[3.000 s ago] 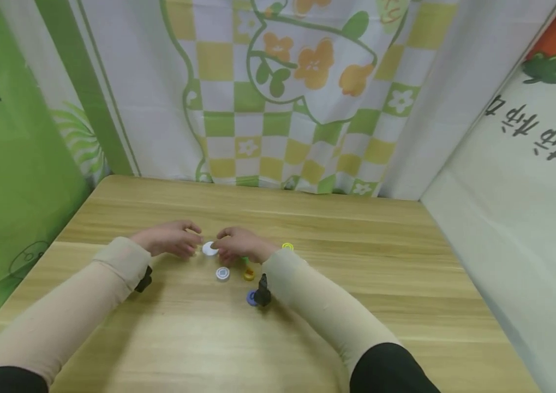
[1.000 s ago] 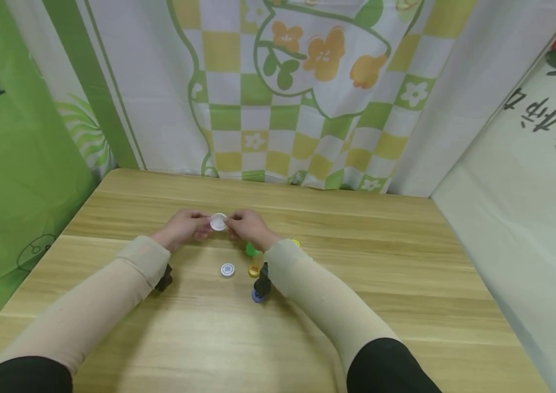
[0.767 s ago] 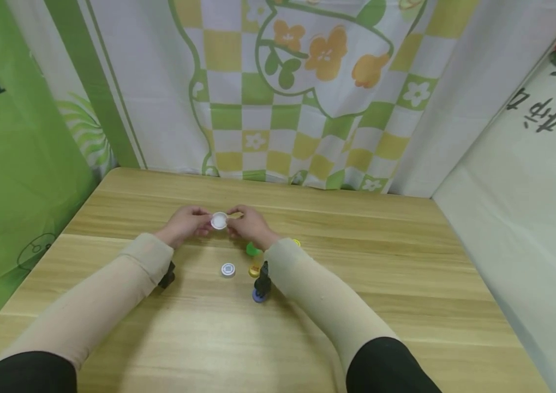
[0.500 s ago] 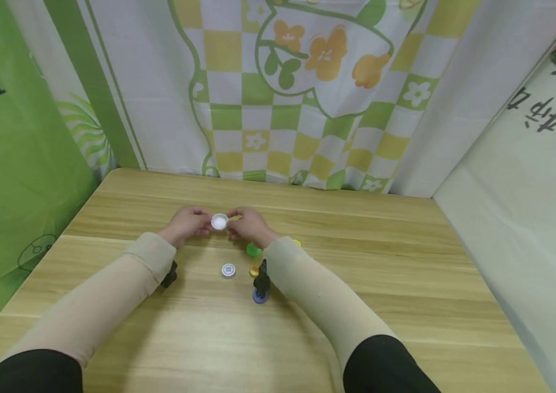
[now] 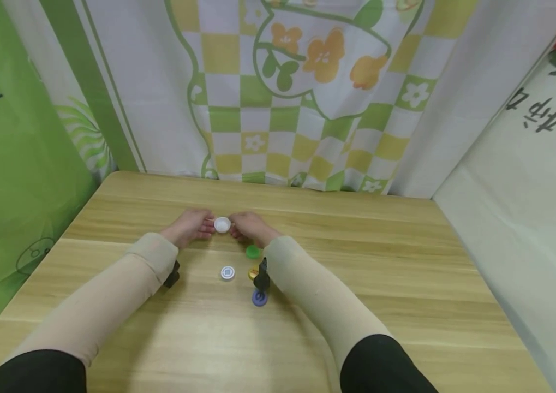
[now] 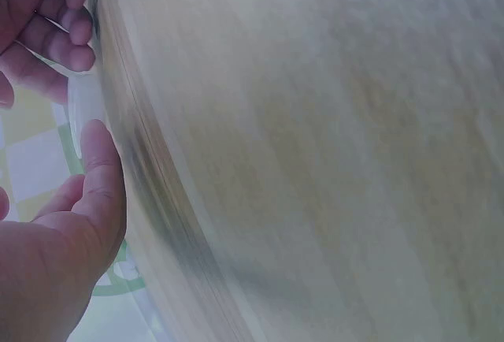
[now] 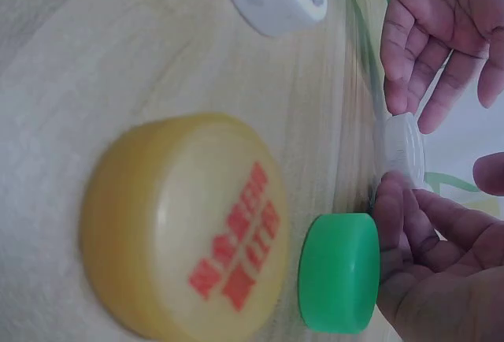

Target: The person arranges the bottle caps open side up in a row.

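Observation:
A white round cap sits between both hands, hollow side seemingly up, apparently on the tabletop. My left hand reaches its fingertips to the cap's left edge; in the right wrist view those fingers look nearly straight. From the other side, my right hand touches the rim with loosely bent fingertips, its thumb held away. Nearest to the right hand is a green cap. A yellow cap with red print lies closer to me, partly hidden by the wrist camera in the head view.
Another white cap with a square mark and a blue-purple cap lie nearer on the wooden table. A patterned curtain hangs behind the far edge. Dark cameras are strapped at the wrists.
The white cap went from the table into both hands, farther from me. It has since shifted slightly right and lower, and the fingers have loosened around it.

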The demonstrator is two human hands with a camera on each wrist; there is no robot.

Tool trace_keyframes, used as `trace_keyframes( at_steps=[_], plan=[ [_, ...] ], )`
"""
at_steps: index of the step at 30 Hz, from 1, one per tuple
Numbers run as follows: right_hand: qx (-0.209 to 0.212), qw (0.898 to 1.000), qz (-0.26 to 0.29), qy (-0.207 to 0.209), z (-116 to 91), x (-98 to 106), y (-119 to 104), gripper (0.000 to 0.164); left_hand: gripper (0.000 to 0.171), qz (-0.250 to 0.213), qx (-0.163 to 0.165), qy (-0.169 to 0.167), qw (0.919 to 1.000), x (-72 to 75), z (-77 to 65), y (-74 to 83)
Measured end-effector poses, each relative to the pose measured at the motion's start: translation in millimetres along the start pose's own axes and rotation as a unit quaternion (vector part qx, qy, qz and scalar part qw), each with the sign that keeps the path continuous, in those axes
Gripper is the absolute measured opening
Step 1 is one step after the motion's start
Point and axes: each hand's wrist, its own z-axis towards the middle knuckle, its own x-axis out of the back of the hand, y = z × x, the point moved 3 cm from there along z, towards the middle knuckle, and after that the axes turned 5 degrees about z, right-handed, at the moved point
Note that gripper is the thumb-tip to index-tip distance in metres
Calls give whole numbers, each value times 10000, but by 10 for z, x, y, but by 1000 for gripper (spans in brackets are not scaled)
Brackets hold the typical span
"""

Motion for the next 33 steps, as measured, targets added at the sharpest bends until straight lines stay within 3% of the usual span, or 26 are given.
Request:
trace_keyframes(
  at_steps=[9,16,22,26,33],
  plan=[
    [74,9975,-692,143,12,0,-58,32,50,-62,-48,66,9999,13,4,23],
    [-9,9984,-558,-47,-5,28,-1,33,55,-172,111,59,9998,7,-39,-24],
    [212,9994,-271,-76,-83,155,-87,41,54,-35,-289,-86,9995,-21,-106,-9],
    [328,9970,-585,-396,-172,225,-171,46,51,152,-545,-244,9981,-73,-159,22],
    [280,9932,-996,-540,-282,415,-105,45,49,244,-571,-627,9961,-260,-181,85]
  ],
)
